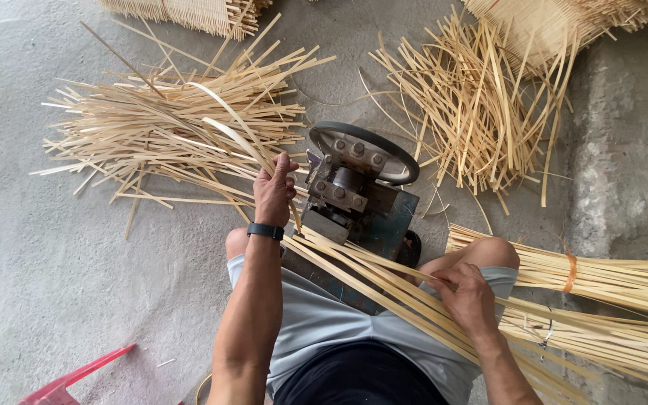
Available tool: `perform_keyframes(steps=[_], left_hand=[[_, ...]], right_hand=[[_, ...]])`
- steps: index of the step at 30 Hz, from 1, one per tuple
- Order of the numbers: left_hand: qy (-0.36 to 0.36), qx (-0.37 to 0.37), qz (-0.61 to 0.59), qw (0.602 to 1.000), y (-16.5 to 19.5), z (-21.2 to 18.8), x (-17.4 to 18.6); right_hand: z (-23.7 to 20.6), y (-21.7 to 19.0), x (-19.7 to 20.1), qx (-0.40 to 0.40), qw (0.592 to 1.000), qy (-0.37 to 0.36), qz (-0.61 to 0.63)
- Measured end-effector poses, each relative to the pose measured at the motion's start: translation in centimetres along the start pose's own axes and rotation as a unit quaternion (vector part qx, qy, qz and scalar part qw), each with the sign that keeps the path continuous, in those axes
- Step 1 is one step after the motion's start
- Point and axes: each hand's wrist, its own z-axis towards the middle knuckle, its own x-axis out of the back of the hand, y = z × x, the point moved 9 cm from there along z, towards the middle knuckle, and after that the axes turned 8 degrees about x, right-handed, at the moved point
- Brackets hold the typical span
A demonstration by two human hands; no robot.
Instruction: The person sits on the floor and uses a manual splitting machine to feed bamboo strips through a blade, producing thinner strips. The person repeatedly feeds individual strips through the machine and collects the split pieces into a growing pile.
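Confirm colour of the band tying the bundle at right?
Orange band around the pale strip bundle; head view shows it.

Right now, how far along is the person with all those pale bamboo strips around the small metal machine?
Seemingly midway. Done, it seems: loose piles of thin pale strips lie beyond the small metal machine with rollers. In hand: the left hand grips a curling strip on the machine's far side, while the right hand rests on long strips leading towards it. Left: a tied bundle of strips lies at the right.
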Motion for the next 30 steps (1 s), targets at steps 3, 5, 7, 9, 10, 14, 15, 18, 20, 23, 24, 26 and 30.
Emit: perform_keyframes(steps=[3, 5, 7, 9, 10, 14, 15, 18, 20, 23, 24, 26, 30], left_hand=[[0.014, 0.0, -0.004, 1.0, 0.1, 0.0, 0.5], [0.018, 0.0, 0.0, 1.0, 0.2, 0.0, 0.7], [0.013, 0.001, -0.01, 1.0, 0.3, 0.0, 0.9], [0.011, 0.0, -0.013, 1.0, 0.4, 0.0, 1.0], [0.01, -0.002, -0.012, 1.0, 0.4, -0.1, 1.0], [0.016, 0.001, -0.007, 1.0, 0.1, -0.1, 0.7], [0.017, 0.0, -0.003, 1.0, 0.2, -0.1, 0.6], [0.012, 0.0, 0.008, 1.0, 0.1, -0.2, 0.3], [0.006, -0.006, 0.007, 1.0, 0.2, -0.2, 0.0], [0.014, -0.019, 0.026, 0.999, 0.2, -0.3, -0.3], [0.015, -0.016, 0.026, 0.999, 0.2, -0.3, -0.5], [0.016, -0.012, 0.029, 0.999, 0.0, -0.3, -0.6], [-0.006, -0.01, 0.025, 1.0, -0.3, -0.2, -1.0]], right_hand=[[-0.3, 0.9, 0.3, -0.022, 1.0, 0.003, 0.017], [-0.3, 1.5, 1.9, 0.018, 0.998, 0.034, 0.04], [-0.6, 1.7, 5.1, 0.118, 0.986, 0.099, 0.058], [-0.8, 4.0, 6.9, 0.074, 0.991, 0.108, 0.004], [-0.9, 5.0, 7.5, 0.053, 0.992, 0.112, -0.023], [-1.2, 6.1, 9.5, 0.028, 0.978, 0.191, -0.075], [-1.1, 5.9, 9.5, 0.031, 0.975, 0.194, -0.103], [-0.5, 5.0, 9.2, 0.035, 0.971, 0.195, -0.131], [0.2, 4.0, 8.3, 0.04, 0.974, 0.181, -0.132], [1.4, 1.8, 6.6, 0.071, 0.98, 0.142, -0.121], [1.8, 0.8, 6.1, 0.095, 0.981, 0.13, -0.106], [2.7, 0.2, 5.5, 0.1, 0.984, 0.104, -0.104], [3.5, 2.6, 4.7, -0.01, 0.993, 0.019, -0.117]])
